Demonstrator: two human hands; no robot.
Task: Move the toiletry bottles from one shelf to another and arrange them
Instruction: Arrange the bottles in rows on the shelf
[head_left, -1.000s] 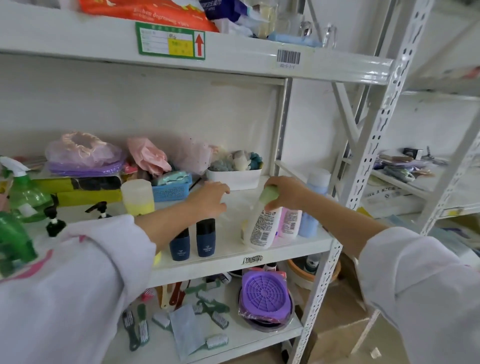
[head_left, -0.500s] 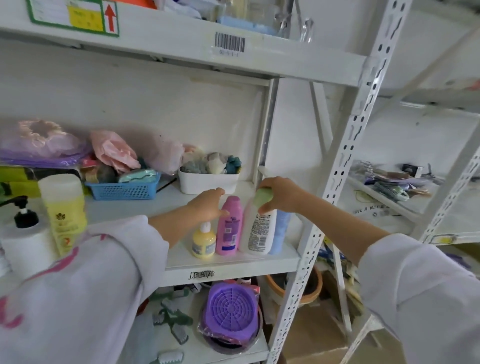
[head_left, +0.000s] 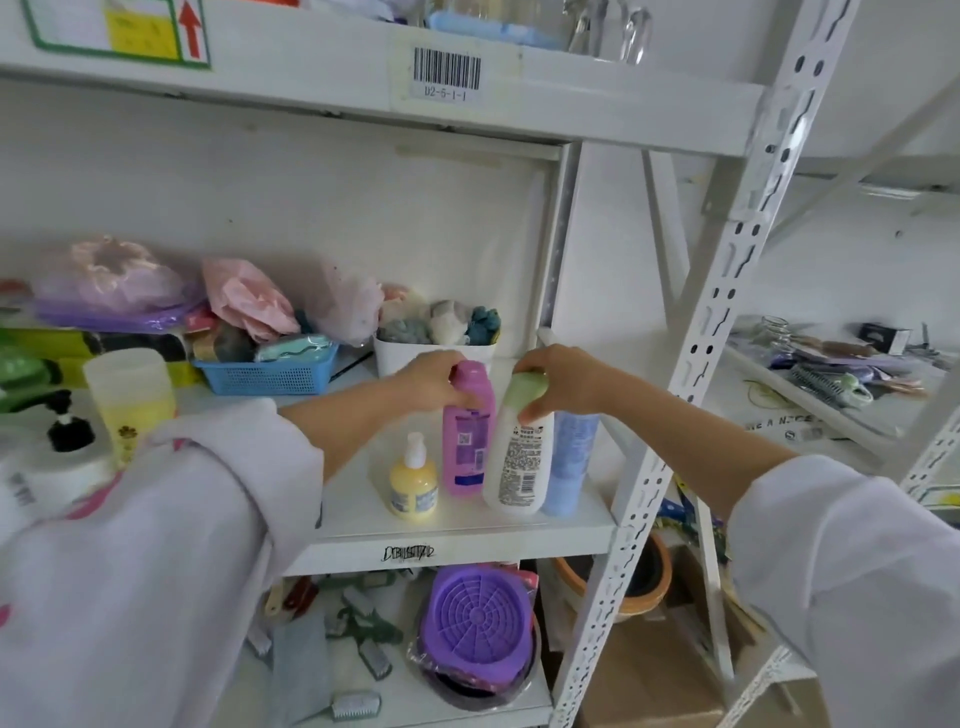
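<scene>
On the middle shelf (head_left: 457, 525) of the white rack stand several bottles in a row. My left hand (head_left: 434, 382) grips the top of the pink bottle (head_left: 467, 441). My right hand (head_left: 561, 382) holds the green cap of the white bottle (head_left: 519, 462), which leans slightly left. A pale blue bottle (head_left: 569, 462) stands right behind it, against the rack post. A small yellow pump bottle (head_left: 413, 480) stands to the left of the pink one, untouched.
Behind the bottles sit a white tub (head_left: 434, 353) of sponges and a blue basket (head_left: 267, 371). A yellow bottle (head_left: 132, 400) and a black-pump bottle (head_left: 70, 452) stand at left. The shelf below holds brushes and a purple round lid (head_left: 478, 623). A perforated rack post (head_left: 691, 374) rises at right.
My left hand moved from the shelf onto the pink bottle's top and closed on it. My right hand kept its hold on the white bottle's cap. The view shifted right and closer.
</scene>
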